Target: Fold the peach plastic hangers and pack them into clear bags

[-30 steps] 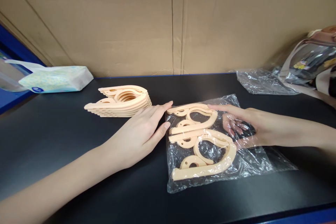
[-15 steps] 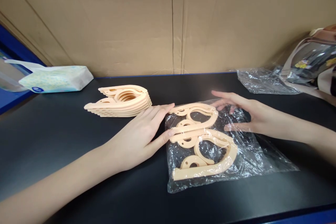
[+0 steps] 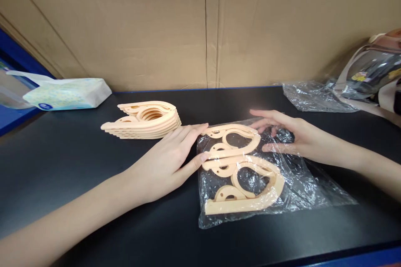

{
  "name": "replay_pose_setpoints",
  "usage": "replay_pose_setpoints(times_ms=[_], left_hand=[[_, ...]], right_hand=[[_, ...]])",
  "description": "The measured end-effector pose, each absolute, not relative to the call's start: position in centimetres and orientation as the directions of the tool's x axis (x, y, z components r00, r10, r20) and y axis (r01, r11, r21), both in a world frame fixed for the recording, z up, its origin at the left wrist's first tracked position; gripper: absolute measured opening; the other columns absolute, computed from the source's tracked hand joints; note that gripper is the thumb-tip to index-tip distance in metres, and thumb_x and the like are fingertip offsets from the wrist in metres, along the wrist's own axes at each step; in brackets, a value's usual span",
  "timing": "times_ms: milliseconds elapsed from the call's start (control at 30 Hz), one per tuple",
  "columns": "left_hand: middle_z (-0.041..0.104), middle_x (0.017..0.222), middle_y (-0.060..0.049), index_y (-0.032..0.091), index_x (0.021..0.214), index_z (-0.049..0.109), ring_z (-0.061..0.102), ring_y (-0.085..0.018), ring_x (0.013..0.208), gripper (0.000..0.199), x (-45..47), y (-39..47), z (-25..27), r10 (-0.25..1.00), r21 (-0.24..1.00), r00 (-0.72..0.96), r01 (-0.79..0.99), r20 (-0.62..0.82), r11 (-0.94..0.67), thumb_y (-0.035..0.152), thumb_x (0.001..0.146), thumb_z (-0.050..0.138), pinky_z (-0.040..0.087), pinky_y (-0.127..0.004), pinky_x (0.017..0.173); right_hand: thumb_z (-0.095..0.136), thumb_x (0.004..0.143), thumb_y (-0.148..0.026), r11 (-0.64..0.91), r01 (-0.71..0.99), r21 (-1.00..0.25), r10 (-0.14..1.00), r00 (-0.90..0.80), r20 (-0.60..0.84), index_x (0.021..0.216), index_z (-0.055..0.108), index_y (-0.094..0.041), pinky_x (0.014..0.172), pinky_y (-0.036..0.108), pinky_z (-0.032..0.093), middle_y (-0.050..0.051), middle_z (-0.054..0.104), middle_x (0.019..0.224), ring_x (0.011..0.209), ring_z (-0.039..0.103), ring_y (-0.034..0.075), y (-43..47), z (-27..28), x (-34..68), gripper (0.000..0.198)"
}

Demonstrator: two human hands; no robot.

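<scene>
A clear plastic bag [image 3: 303, 190] lies on the black table [image 3: 78, 167] and holds two peach plastic folding hangers, the far one [image 3: 242, 147] and the near one [image 3: 250, 202]. My left hand [image 3: 167, 160] lies flat, and its fingertips touch the bag's left edge beside the far hanger. My right hand [image 3: 290, 135] rests at the bag's far right part with fingers spread; I cannot tell whether the thumb lies under the plastic. A stack of several more such hangers [image 3: 144, 122] sits to the left, just beyond my left fingertips.
A pack of tissues [image 3: 67, 94] lies at the back left. Crumpled clear bags [image 3: 313, 98] and a see-through pouch [image 3: 369, 73] sit at the back right. A cardboard wall [image 3: 203, 25] closes off the back. The table's blue front edge [image 3: 360, 256] shows at the lower right.
My right hand has drawn out from under the plastic and moved towards the bag's far edge, fingers spread. My left thumb has slid a little to the bag's edge. The bag shifted slightly.
</scene>
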State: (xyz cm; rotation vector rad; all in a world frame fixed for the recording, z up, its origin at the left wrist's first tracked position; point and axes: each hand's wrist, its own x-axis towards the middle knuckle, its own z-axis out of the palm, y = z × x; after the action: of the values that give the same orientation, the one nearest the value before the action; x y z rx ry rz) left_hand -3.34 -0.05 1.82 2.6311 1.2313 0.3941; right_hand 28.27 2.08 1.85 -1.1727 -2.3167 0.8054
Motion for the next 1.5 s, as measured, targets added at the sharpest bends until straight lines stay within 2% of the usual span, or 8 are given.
replay_pose_setpoints(times_ms=[133, 467, 667, 800, 1000, 1233, 1500], left_hand=[[0.046, 0.150, -0.007, 0.020, 0.146, 0.037, 0.044, -0.024, 0.136, 0.054, -3.3, -0.1, 2.0, 0.780, 0.300, 0.612, 0.725, 0.131, -0.620, 0.050, 0.101, 0.035, 0.035, -0.042, 0.115], [0.043, 0.153, -0.009, 0.021, 0.146, 0.036, 0.041, -0.025, 0.138, 0.054, -3.3, -0.2, 2.1, 0.771, 0.308, 0.625, 0.714, 0.123, -0.629, 0.051, 0.101, 0.033, 0.034, -0.044, 0.115], [0.039, 0.154, -0.013, 0.020, 0.148, 0.032, 0.040, -0.030, 0.138, 0.071, -3.4, -0.2, 2.3, 0.747, 0.289, 0.658, 0.700, 0.095, -0.653, 0.062, 0.093, 0.046, 0.036, -0.047, 0.113], [0.040, 0.154, -0.011, 0.020, 0.149, 0.030, 0.040, -0.027, 0.139, 0.068, -3.4, -0.2, 2.3, 0.741, 0.284, 0.665, 0.696, 0.093, -0.660, 0.060, 0.095, 0.043, 0.035, -0.045, 0.113], [0.035, 0.156, -0.012, 0.020, 0.151, 0.027, 0.037, -0.029, 0.140, 0.068, -3.6, -0.1, 2.3, 0.730, 0.269, 0.679, 0.691, 0.075, -0.671, 0.057, 0.097, 0.042, 0.034, -0.045, 0.114], [0.029, 0.160, -0.013, 0.021, 0.154, 0.019, 0.031, -0.030, 0.144, 0.070, -4.3, 0.4, 2.2, 0.660, 0.263, 0.743, 0.619, 0.108, -0.740, 0.048, 0.095, 0.047, 0.033, -0.049, 0.115], [0.027, 0.160, -0.014, 0.019, 0.155, 0.017, 0.032, -0.029, 0.145, 0.070, -4.6, 0.5, 2.1, 0.667, 0.263, 0.740, 0.628, 0.089, -0.732, 0.048, 0.097, 0.044, 0.033, -0.048, 0.116]], right_hand=[[0.069, 0.083, -0.049, 0.461, 0.572, -0.678, 0.830, -0.548, 0.102, 0.147, 0.036, -0.037, 0.091, 0.041, 0.051, 0.001, 0.067, 0.125, 0.108, 0.062, 0.025, 2.2, 1.7, 28.5, 0.072], [0.071, 0.082, -0.048, 0.426, 0.544, -0.723, 0.835, -0.544, 0.083, 0.146, 0.038, -0.037, 0.092, 0.047, 0.051, 0.004, 0.068, 0.122, 0.107, 0.063, 0.027, 2.3, 1.7, 28.7, 0.074], [0.072, 0.080, -0.047, 0.456, 0.553, -0.698, 0.813, -0.578, 0.073, 0.150, 0.033, -0.037, 0.096, 0.048, 0.048, 0.004, 0.066, 0.125, 0.111, 0.061, 0.027, 2.3, 1.8, 28.9, 0.081], [0.072, 0.080, -0.046, 0.487, 0.573, -0.659, 0.782, -0.622, 0.036, 0.153, 0.024, -0.042, 0.098, 0.049, 0.047, 0.002, 0.060, 0.135, 0.115, 0.058, 0.027, 2.2, 1.7, 29.5, 0.088], [0.071, 0.080, -0.046, 0.500, 0.579, -0.644, 0.765, -0.644, 0.015, 0.154, 0.021, -0.042, 0.101, 0.055, 0.045, 0.004, 0.056, 0.140, 0.122, 0.055, 0.032, 2.1, 1.8, 29.9, 0.090], [0.073, 0.079, -0.046, 0.515, 0.595, -0.617, 0.752, -0.659, -0.008, 0.153, 0.015, -0.047, 0.104, 0.053, 0.044, 0.001, 0.052, 0.143, 0.123, 0.054, 0.030, 1.9, 2.1, 30.0, 0.094], [0.073, 0.079, -0.045, 0.523, 0.584, -0.620, 0.743, -0.669, -0.004, 0.153, 0.015, -0.048, 0.105, 0.050, 0.043, 0.000, 0.053, 0.143, 0.126, 0.053, 0.028, 1.9, 2.1, 30.0, 0.095]])
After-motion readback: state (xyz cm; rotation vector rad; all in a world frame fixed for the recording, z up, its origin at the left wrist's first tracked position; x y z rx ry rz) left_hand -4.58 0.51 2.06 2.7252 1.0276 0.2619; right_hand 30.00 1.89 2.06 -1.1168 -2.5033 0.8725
